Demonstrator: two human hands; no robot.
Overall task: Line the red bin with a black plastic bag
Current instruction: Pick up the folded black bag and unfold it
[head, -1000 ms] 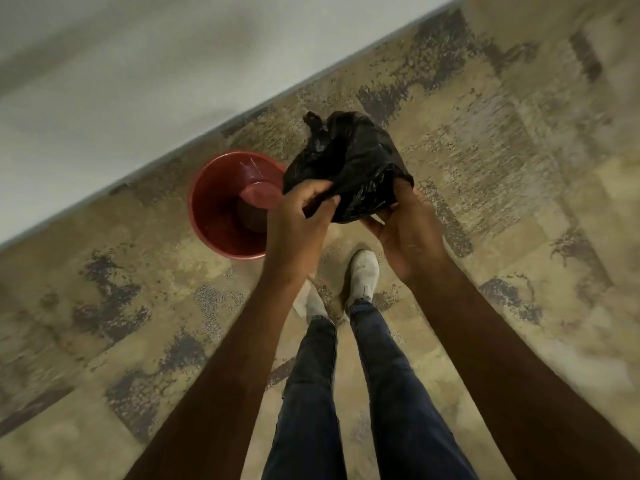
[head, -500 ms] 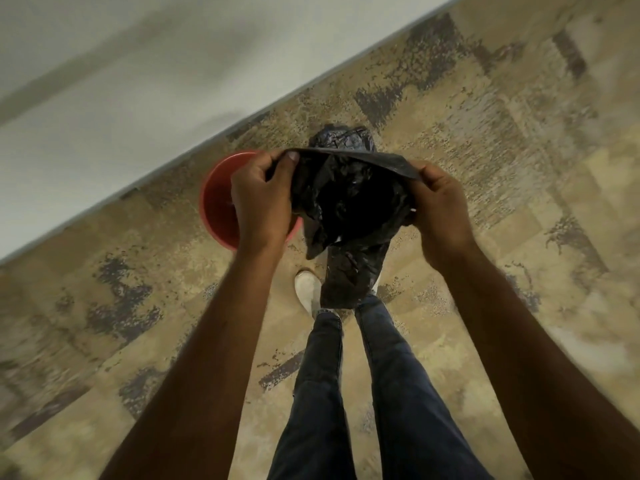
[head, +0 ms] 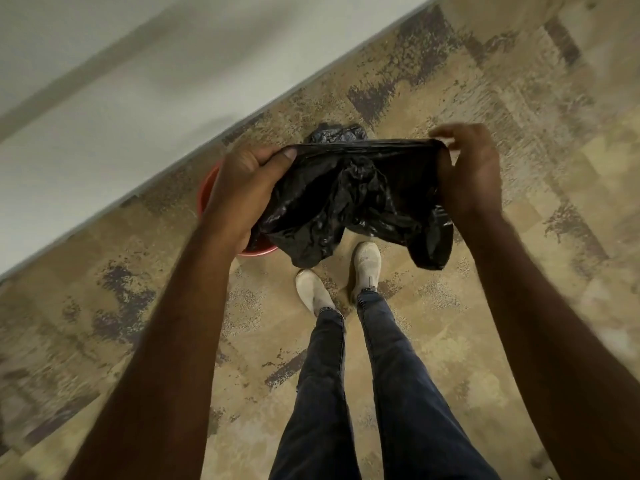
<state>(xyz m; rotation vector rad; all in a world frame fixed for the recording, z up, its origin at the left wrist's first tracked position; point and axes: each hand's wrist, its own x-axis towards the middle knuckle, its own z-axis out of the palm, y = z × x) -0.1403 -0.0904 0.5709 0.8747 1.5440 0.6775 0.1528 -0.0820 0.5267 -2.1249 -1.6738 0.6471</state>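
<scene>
A crumpled black plastic bag (head: 349, 199) hangs stretched between my two hands at chest height above the floor. My left hand (head: 242, 188) grips its left top edge, thumb on the rim. My right hand (head: 471, 174) pinches the right top edge, with some fingers lifted. The red bin (head: 205, 194) stands on the floor by the wall, almost wholly hidden behind my left hand and the bag; only slivers of its rim show.
A pale wall (head: 138, 81) runs diagonally across the upper left, meeting the patterned beige carpet (head: 519, 81). A second dark crumpled bag (head: 337, 133) lies on the floor beyond the held bag. My own legs and white shoes (head: 365, 265) stand just below the bag.
My hands have pulled apart, spreading the bag's mouth wide from a bunched bundle. The bag now covers most of the red bin from view.
</scene>
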